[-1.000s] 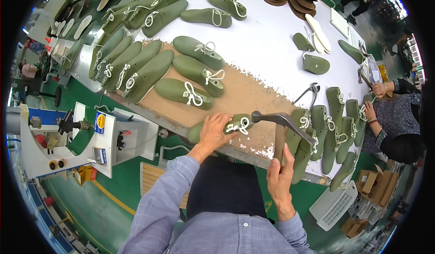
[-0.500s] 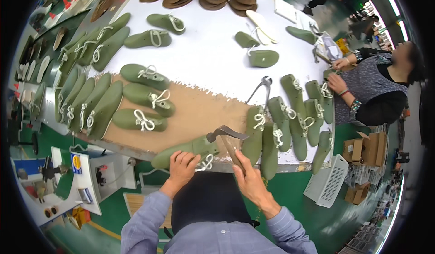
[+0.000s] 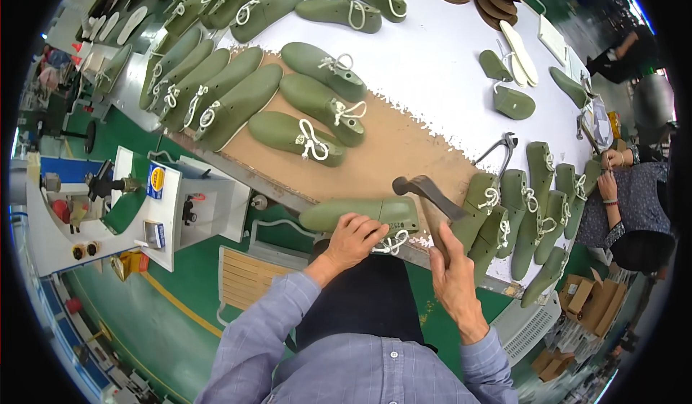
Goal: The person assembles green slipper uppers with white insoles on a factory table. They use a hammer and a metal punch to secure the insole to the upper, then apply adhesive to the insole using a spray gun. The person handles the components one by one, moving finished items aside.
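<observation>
My left hand (image 3: 352,242) is closed over the near side of a green shoe last (image 3: 346,212) lying on its side along the table's front edge. A white cord loop (image 3: 393,242) hangs from that last beside my fingertips. In my right hand (image 3: 455,268) is the wooden handle of a hammer (image 3: 435,225). Its dark, curved metal head (image 3: 430,192) is raised near the last's right end; whether they touch, I cannot tell. Just right of the hammer, several upright-pointing green lasts with white cords lie in a group (image 3: 513,201).
More corded green lasts (image 3: 241,108) lie at the left of the table (image 3: 389,152). Pincers (image 3: 502,148) rest at right, with pale insoles (image 3: 520,58) and brown stacked pieces (image 3: 497,0) farther back. A co-worker (image 3: 631,202) handles a last at the right end.
The view has turned, so the table and lasts appear shifted right and upward. Both hands keep their holds, and the hammer stays raised near the last's right end.
</observation>
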`<state>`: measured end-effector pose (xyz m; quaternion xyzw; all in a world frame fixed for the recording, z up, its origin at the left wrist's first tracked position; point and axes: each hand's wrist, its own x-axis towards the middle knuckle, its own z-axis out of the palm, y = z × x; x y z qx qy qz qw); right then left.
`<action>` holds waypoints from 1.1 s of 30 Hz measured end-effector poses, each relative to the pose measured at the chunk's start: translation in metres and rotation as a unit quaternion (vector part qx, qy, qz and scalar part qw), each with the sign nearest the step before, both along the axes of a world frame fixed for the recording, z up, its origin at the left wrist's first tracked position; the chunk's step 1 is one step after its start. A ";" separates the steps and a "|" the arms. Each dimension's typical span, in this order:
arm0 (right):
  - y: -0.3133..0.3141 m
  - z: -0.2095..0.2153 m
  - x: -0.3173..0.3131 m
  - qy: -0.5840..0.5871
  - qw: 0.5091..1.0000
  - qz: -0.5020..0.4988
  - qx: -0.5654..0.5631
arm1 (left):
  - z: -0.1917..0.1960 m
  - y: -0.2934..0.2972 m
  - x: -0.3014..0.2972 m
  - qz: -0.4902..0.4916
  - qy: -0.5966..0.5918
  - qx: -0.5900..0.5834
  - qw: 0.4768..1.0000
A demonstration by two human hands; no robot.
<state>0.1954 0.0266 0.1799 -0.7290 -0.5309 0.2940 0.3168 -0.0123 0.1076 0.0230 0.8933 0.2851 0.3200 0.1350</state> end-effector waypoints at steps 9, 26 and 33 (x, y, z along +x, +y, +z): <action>0.000 -0.004 0.008 -0.001 1.000 0.025 -0.013 | -0.006 -0.010 0.000 0.000 0.010 0.009 1.000; -0.010 -0.047 0.026 -0.058 0.993 0.011 -0.103 | 0.035 0.016 0.003 -0.011 0.104 -0.117 0.988; 0.037 -0.102 0.060 -0.144 0.977 -0.146 -0.059 | 0.027 0.065 0.027 -0.143 0.129 -0.243 0.951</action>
